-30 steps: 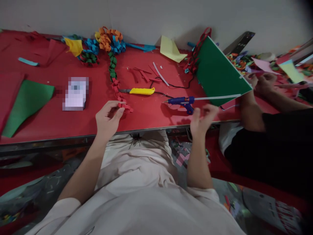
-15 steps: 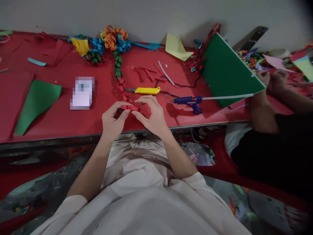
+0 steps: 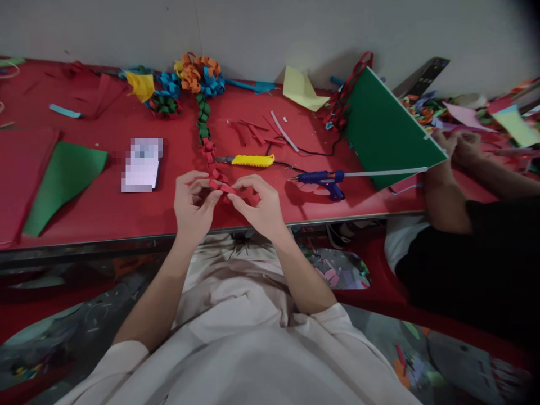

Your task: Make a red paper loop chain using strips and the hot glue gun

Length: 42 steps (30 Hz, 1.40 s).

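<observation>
A paper chain [image 3: 203, 118] of folded loops runs toward me over the red table [image 3: 169, 219], its links green farther off and red at the near end. Both my hands pinch that red end just above the table's front edge. My left hand [image 3: 193, 205] grips a red link between thumb and fingers. From the other side, my right hand [image 3: 260, 203] holds the red paper at its fingertips. Just beyond my fingers lies a yellow utility knife [image 3: 253, 161]. To the right of my right hand rests a blue glue gun [image 3: 320, 179] with a long glue stick in its back.
A phone [image 3: 142, 166] and green paper [image 3: 67, 183] lie left. Red paper strips [image 3: 255, 133] and orange and blue chain links [image 3: 202, 73] lie farther back. A tilted green board [image 3: 388, 129] stands right, in front of another person's hands [image 3: 458, 147].
The red link between my hands has tilted, its right side now lower. My hands stay close together on it, and the whole view has shifted slightly.
</observation>
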Each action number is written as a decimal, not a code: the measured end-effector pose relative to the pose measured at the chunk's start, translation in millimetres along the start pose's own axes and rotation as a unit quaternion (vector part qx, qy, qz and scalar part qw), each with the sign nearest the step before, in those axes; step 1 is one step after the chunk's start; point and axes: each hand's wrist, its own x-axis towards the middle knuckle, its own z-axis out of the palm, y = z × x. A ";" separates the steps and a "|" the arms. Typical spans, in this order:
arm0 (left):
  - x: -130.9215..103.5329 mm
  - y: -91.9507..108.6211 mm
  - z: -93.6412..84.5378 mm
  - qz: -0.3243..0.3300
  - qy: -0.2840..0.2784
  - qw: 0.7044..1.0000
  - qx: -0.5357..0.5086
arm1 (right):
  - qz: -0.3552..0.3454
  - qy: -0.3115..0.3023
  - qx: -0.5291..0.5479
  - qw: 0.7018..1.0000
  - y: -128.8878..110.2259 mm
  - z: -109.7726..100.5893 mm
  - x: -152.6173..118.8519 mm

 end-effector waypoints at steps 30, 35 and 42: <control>-1.3 12.4 -7.7 0.205 -0.094 0.949 0.222 | 0.016 -0.026 -0.009 1.000 4.8 -10.1 3.4; -0.1 13.8 -7.4 0.190 -0.102 0.953 0.214 | 0.007 -0.035 -0.006 0.999 9.7 -11.5 2.8; 4.6 18.8 -6.2 -0.011 -0.114 0.986 0.123 | -0.009 -0.057 0.006 0.998 12.6 -12.5 3.5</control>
